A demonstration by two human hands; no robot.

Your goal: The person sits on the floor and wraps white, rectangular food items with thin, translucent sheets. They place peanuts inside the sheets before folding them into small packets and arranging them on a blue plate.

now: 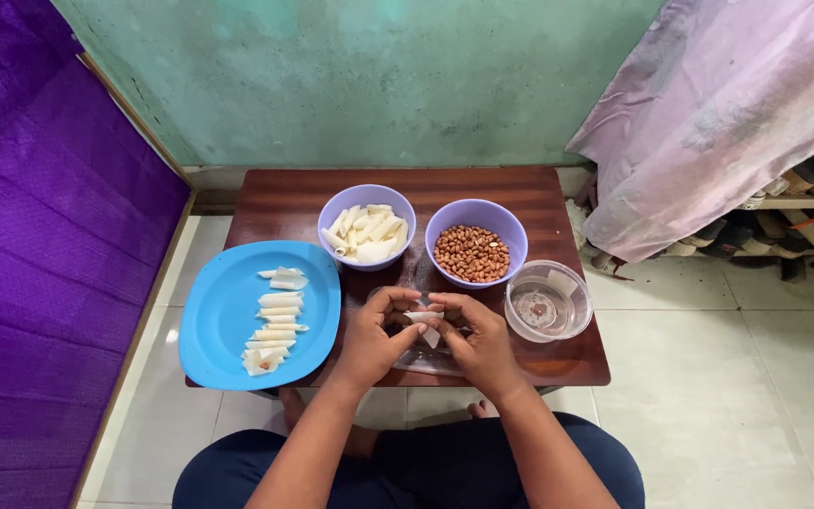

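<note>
Desk (284, 203): brown, far edge against the wall.
Bowls: two purple (366, 224), one clear (548, 302).
Fingers: left hand (374, 335) and right hand (478, 339) pinch one white wrapper (426, 320).

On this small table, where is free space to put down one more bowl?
Bare wood lies along the far edge of the table, behind the two purple bowls. The near side is crowded: blue plate, clear bowl, and both hands working between them.

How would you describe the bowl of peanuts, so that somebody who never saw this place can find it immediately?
Start at the low brown wooden table against the green wall. Two lilac bowls stand side by side along its far half; the bowl of peanuts is the right one. Its neighbour, the left bowl, holds pale white rolled pieces, and the clear bowl nearer the person holds only liquid.
</note>
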